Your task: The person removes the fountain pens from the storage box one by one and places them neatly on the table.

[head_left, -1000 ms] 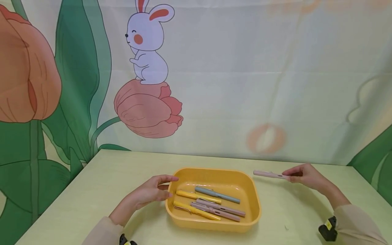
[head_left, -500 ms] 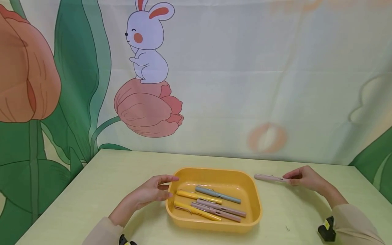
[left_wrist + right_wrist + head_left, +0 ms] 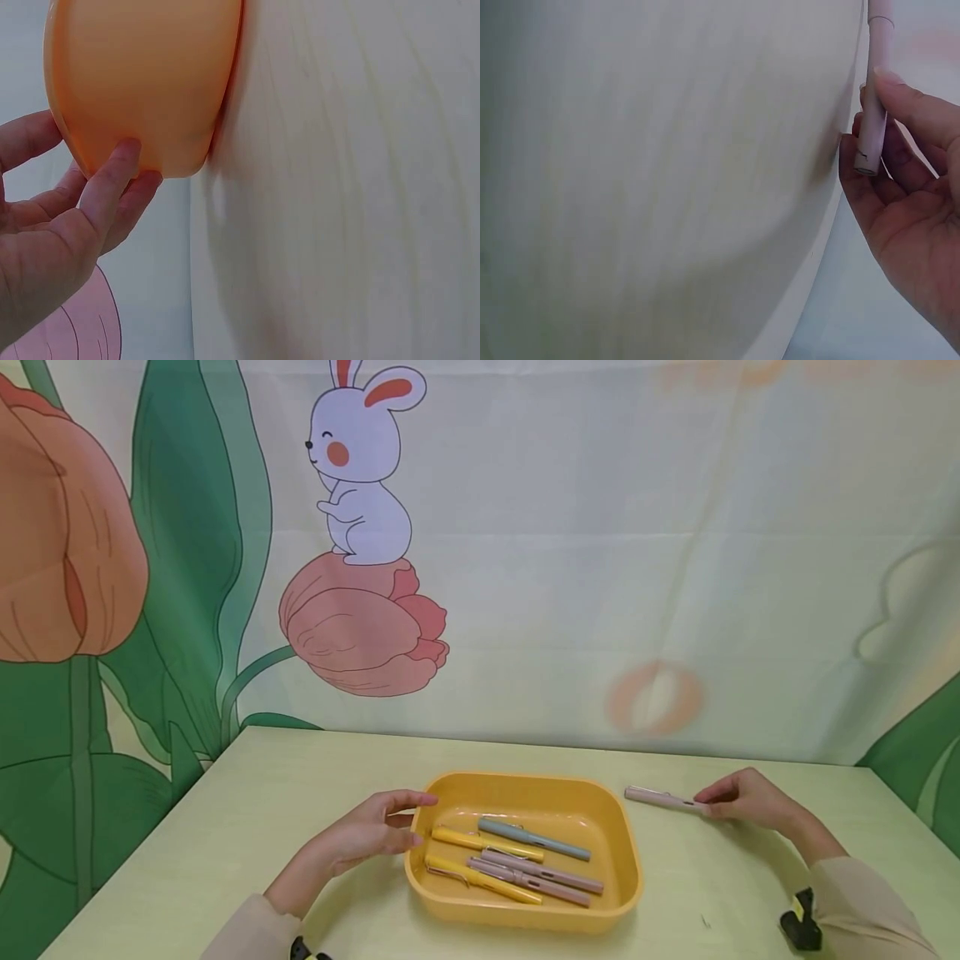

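The right hand [image 3: 753, 800] is pinching a pale pink clip pen [image 3: 660, 797] between thumb and fingers, its capped end pointing toward the tray and its barrel end sitting in the grasp. The left hand [image 3: 371, 825] is gripping the left end of a yellow plastic tray [image 3: 525, 917], thumb and fingers bracing its wall. The pink pen is lying outside the tray's right side, near the back of the pale surface [image 3: 337, 777]. Inside, a blue-grey pen [image 3: 534, 838] is resting farthest back, two yellow pens [image 3: 483, 878] are slanting at the left, and two mauve pens [image 3: 542, 870] are lying side by side between them. Behind everything, a printed backdrop [image 3: 525, 568] is hanging, showing a rabbit [image 3: 367, 468] perching on a tulip [image 3: 360, 627].
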{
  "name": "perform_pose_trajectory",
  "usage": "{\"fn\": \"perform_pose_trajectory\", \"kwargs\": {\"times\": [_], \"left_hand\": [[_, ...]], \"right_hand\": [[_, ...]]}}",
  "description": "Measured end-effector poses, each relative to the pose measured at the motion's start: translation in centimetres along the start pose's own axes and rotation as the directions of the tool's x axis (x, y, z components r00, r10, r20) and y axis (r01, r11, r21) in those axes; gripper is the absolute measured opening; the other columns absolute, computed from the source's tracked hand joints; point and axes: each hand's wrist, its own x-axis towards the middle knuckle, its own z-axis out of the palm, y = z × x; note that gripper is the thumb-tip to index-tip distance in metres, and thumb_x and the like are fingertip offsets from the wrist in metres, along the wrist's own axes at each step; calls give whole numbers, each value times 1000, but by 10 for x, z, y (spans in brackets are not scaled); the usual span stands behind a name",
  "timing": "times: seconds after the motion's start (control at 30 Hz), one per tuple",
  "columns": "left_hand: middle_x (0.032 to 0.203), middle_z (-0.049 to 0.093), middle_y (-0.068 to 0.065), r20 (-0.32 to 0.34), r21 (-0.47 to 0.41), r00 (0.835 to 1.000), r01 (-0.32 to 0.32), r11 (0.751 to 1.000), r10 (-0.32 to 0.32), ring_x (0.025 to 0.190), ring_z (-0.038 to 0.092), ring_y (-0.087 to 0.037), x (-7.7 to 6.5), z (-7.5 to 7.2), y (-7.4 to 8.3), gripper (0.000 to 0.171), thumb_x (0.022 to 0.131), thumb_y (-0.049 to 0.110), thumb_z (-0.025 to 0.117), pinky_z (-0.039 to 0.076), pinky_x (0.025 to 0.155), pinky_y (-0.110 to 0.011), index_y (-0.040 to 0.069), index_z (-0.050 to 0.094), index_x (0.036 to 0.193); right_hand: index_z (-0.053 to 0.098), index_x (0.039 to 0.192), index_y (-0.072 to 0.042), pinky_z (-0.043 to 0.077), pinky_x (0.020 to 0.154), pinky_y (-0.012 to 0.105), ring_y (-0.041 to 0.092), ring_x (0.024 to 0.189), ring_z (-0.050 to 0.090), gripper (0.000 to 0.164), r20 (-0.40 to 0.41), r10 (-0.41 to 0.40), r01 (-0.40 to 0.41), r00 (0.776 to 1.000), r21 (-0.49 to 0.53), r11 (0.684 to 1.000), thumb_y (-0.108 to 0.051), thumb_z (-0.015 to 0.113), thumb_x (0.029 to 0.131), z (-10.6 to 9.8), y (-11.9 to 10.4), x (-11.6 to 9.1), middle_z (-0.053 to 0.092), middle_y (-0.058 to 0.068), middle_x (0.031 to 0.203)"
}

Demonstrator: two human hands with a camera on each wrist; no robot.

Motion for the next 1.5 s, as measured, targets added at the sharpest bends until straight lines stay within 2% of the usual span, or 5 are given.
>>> {"fn": "perform_pose_trajectory", "kwargs": {"times": [0.43,0.83,1.03,1.27,1.5], "left_hand": [[136,36,-23,5,9,1000,0,1000,0,118,44,-33,-2,-1,0,52,82,-3,59,49,86,-34,-6,40,131],[137,35,-23,6,5,1000,2,1000,-2,120,43,-34,-2,0,2,52,82,-3,59,49,87,-34,-6,40,131],[137,35,-23,-1,2,1000,11,1000,-11,119,43,-34,0,0,3,52,82,-3,59,49,87,-33,-6,40,131],[136,36,-23,-8,-6,1000,18,1000,-18,119,43,-34,5,1,5,52,82,-3,59,49,87,-33,-7,40,131],[137,35,-24,-12,-14,1000,17,1000,-17,119,43,-34,9,1,8,52,82,-3,58,49,87,-34,-7,39,131]], "right_hand": [[67,93,10,43,51,20,0,59,47,25,13,-23,24,1000,-61,998,-9,70,77,3,1,2,68,11,81],[67,93,10,39,47,19,2,55,42,20,-3,-22,22,1000,-84,996,0,66,76,2,-4,7,68,11,79],[67,93,10,38,48,19,2,56,41,20,-1,-31,30,1000,-97,995,0,66,77,0,-3,10,68,10,80],[65,98,12,43,53,20,2,69,51,25,-26,-37,34,999,-95,995,-2,67,77,-7,-9,14,67,19,91],[61,107,12,49,70,16,7,92,59,29,-79,-71,65,994,-71,995,-4,63,82,-18,-22,17,62,24,106]]}}
